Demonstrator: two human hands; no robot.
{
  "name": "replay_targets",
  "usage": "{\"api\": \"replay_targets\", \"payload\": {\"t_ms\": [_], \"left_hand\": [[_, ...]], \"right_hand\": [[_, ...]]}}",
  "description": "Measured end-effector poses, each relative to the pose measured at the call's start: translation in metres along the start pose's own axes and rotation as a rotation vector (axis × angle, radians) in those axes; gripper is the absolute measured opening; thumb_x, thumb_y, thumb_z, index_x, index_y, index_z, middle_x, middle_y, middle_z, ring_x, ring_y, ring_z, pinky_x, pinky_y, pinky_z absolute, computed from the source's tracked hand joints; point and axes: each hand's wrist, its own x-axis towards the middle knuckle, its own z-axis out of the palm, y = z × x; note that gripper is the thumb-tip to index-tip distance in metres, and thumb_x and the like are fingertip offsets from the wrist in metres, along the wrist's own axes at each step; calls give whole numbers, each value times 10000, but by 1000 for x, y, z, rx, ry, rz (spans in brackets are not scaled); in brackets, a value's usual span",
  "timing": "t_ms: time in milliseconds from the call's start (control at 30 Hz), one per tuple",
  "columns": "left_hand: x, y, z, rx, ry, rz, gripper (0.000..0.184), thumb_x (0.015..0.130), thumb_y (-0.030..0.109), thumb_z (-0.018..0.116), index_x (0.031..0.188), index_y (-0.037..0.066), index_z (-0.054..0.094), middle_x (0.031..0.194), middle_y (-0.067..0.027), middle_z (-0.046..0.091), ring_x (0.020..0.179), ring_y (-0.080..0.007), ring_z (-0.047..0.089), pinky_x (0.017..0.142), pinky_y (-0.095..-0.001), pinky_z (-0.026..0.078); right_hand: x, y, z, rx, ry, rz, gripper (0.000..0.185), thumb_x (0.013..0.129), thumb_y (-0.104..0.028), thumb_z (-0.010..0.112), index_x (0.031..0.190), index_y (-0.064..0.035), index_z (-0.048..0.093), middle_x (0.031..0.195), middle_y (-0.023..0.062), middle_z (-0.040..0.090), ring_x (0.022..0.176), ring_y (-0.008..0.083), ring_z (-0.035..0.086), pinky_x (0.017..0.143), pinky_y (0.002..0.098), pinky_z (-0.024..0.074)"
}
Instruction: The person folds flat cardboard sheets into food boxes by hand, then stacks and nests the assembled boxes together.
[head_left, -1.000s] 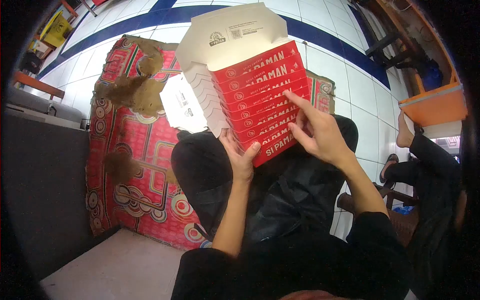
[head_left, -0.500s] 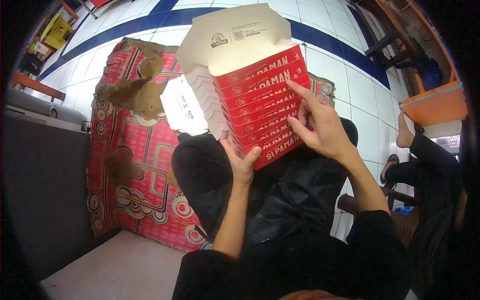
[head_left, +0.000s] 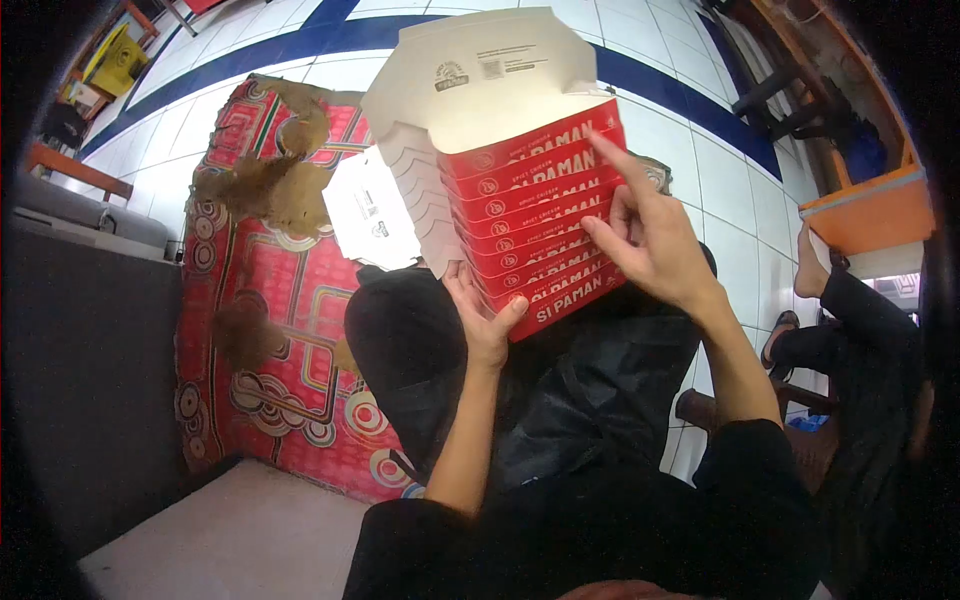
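Note:
A nested stack of red and white cardboard food boxes (head_left: 540, 215) rests over my lap, tilted, with the lid flap of the uppermost one raised at the far end. Red fronts printed "SI PAMAN" overlap in a row. My left hand (head_left: 485, 315) grips the stack's near left corner, thumb on the red front and fingers under the white side. Over the right part of the fronts is my right hand (head_left: 655, 235), its index finger stretched toward the top front and its thumb apart from it; whether the fingertip touches the card I cannot tell.
More flat white cardboard pieces (head_left: 372, 212) lie left of my knee on a worn red patterned mat (head_left: 290, 370). A dark grey cabinet (head_left: 95, 380) stands at left. Another person's legs (head_left: 850, 350) and an orange-edged piece of furniture (head_left: 865, 210) are at right.
The box stack has shifted slightly to the right and its far end a little down. My right hand has moved slightly right and down, with its index finger stretched further out.

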Motion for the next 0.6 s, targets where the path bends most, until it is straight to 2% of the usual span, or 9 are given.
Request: {"api": "replay_targets", "payload": {"t_ms": [133,167,233,333,367,433,500,533,600], "left_hand": [[-4,10,0,40,25,22,1241,720,267,986,1619,15,168,1583,-200,404,1490,-319,432,1268,-454,329],[-4,17,-2,-18,46,44,1238,716,257,982,1633,26,183,1598,-192,402,1500,-319,424,1271,-459,327],[-1,32,-10,-18,165,135,1232,709,250,960,1677,45,226,1626,-176,423,1510,-326,427,1270,-466,337],[0,92,-45,-47,207,212,1056,802,310,855,1669,49,312,1576,-153,524,1394,-350,583,1159,-552,510],[2,120,-40,-14,260,311,957,882,426,792,1645,38,365,1532,-148,567,1364,-339,605,1148,-532,521],[7,158,-63,59,357,421,873,939,508,719,1608,32,422,1503,-137,590,1335,-323,617,1137,-526,523],[0,185,-108,169,472,437,819,968,529,693,1574,28,463,1493,-137,599,1330,-317,608,1139,-529,497],[-3,196,-129,230,511,459,804,980,536,685,1565,25,473,1489,-138,602,1337,-314,596,1145,-528,477],[-7,206,-162,403,568,553,818,981,528,703,1572,20,455,1485,-145,596,1360,-316,570,1151,-522,452]], "right_hand": [[9,0,-7,61,80,-71,777,985,-159,755,1684,-176,415,673,-15,561,592,92,558,585,287,420],[11,-1,-3,159,203,-94,693,1012,-134,732,1650,-151,464,705,-61,544,628,41,508,594,238,388],[18,5,4,357,363,-189,514,1043,-122,699,1537,-110,559,769,-55,570,664,29,500,611,209,398],[35,34,24,430,400,-84,366,1056,-125,683,1414,-74,626,831,-37,590,701,32,524,641,205,429],[46,52,39,428,346,-20,349,1044,-123,692,1383,-64,639,855,-33,605,763,49,553,704,221,466],[68,98,79,359,205,24,326,1003,-108,707,1320,-40,673,1043,48,698,963,127,651,868,284,535],[79,134,129,208,59,-25,396,1003,-198,742,1363,-59,655,1188,119,684,1085,211,671,934,378,565],[84,146,149,225,63,-17,396,1003,-198,742,1363,-59,655,1188,119,684,1085,211,671,934,378,565],[86,165,187,-4,-215,-176,495,932,-235,798,1383,-86,658,1388,203,621,1256,351,636,1044,498,548]]}}
